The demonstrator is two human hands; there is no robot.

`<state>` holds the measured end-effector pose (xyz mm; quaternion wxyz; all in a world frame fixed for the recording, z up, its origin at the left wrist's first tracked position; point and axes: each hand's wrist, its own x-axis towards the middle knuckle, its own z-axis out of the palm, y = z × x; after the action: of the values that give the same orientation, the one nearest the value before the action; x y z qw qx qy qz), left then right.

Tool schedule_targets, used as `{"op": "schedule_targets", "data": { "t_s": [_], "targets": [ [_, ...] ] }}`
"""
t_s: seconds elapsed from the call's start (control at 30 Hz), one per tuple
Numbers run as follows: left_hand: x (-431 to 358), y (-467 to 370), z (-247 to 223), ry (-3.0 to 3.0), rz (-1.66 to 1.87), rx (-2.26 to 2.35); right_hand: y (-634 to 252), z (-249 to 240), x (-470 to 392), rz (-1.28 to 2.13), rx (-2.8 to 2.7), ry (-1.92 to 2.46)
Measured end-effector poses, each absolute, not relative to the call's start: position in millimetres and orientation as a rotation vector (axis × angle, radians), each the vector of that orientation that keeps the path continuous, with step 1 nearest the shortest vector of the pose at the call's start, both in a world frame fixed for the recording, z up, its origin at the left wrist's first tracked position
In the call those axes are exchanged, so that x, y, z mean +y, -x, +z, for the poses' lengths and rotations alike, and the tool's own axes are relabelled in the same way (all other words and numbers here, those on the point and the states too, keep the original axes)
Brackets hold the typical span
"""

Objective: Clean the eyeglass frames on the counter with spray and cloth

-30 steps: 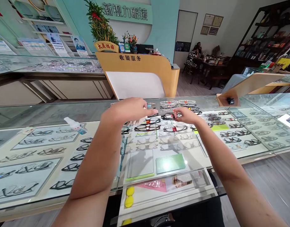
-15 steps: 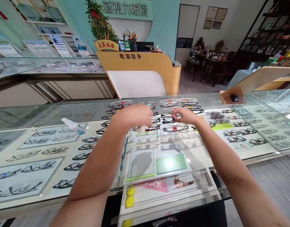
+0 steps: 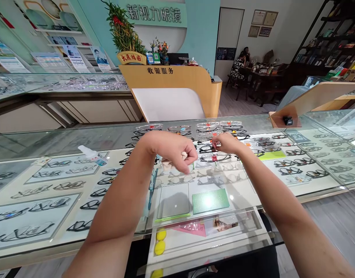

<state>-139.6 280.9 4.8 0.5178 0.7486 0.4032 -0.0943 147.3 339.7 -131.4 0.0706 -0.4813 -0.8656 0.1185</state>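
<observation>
My left hand [image 3: 173,150] is closed, with the wrist bent, above the glass counter. A crumpled whitish wad, like a cloth [image 3: 184,155], peeks out between its fingers. To its right, my right hand [image 3: 225,143] pinches the right side of a pair of black eyeglasses [image 3: 205,148] among the rows on the glass. Thin-framed eyeglasses with a red tag [image 3: 214,158] lie just nearer to me. Behind both hands are more rows of eyeglasses [image 3: 208,125], several with small coloured tags; my left hand and forearm hide part of them.
A white-capped spray bottle [image 3: 93,155] lies to the left on the counter glass [image 3: 241,200]. A wooden-framed mirror [image 3: 313,98] stands at the right. Beneath the near edge is a drawer [image 3: 223,243] with yellow round items. Beyond stands a cashier desk [image 3: 168,81]; people sit far back.
My left hand has turned and shifted slightly right and nearer, so its thumb and the whitish wad now show. My right hand stays at the black eyeglasses. The view has shifted slightly.
</observation>
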Motion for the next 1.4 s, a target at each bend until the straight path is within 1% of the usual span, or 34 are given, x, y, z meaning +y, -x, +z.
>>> {"op": "schedule_targets", "data": {
  "t_s": [0.07,0.13,0.2,0.3,0.37,0.53,0.63,0.8,0.83,0.9,0.97,1.03,1.1,1.17,1.27,1.4],
  "targets": [
    [292.3,146.7,0.0,-1.543,-0.129,0.918,-146.5,-128.2,337.7,0.373,-2.588,1.458],
    [301.1,153.3,-7.6,-1.292,0.003,1.056,-145.8,-125.5,335.8,0.36,-2.558,1.465],
    [305.7,159.7,-16.1,-1.126,0.218,1.22,-145.2,-124.0,334.2,0.288,-2.542,1.442],
    [307.7,168.6,-26.0,-1.088,0.53,1.283,-143.2,-124.5,332.5,0.208,-2.569,1.41],
    [308.7,172.7,-30.0,-1.136,0.621,1.264,-140.8,-126.6,332.0,0.216,-2.609,1.416],
    [316.2,174.8,-36.4,-1.135,0.494,1.273,-133.0,-133.3,331.2,0.194,-2.645,1.421],
    [322.2,175.1,-34.9,-1.242,0.411,1.229,-130.5,-133.0,329.6,0.184,-2.649,1.432],
    [316.1,170.2,-12.6,-1.73,-0.062,0.945,-134.8,-120.9,326.7,0.131,-2.588,1.442],
    [312.9,167.1,-8.3,-1.819,-0.125,0.943,-135.9,-117.8,326.0,0.125,-2.558,1.434],
    [308.3,159.5,-4.1,-1.95,-0.183,1.081,-136.4,-112.4,323.6,0.107,-2.48,1.395],
    [308.8,151.8,-7.0,-2.017,-0.121,1.269,-133.5,-108.6,319.4,0.056,-2.391,1.324],
    [314.7,145.3,-15.7,-1.969,0.083,1.341,-127.6,-106.5,313.8,-0.022,-2.31,1.251],
    [323.3,140.2,-26.9,-1.753,0.356,1.25,-121.2,-105.8,308.5,-0.104,-2.244,1.201],
    [330.9,136.0,-36.6,-1.485,0.521,1.077,-116.9,-106.4,305.5,-0.182,-2.165,1.185],
    [336.1,130.1,-44.6,-1.273,0.514,0.866,-116.1,-108.3,305.9,-0.269,-2.039,1.199],
    [335.5,120.8,-46.8,-1.109,0.571,0.887,-117.8,-109.5,306.7,-0.316,-1.97,1.177]
  ]
}}
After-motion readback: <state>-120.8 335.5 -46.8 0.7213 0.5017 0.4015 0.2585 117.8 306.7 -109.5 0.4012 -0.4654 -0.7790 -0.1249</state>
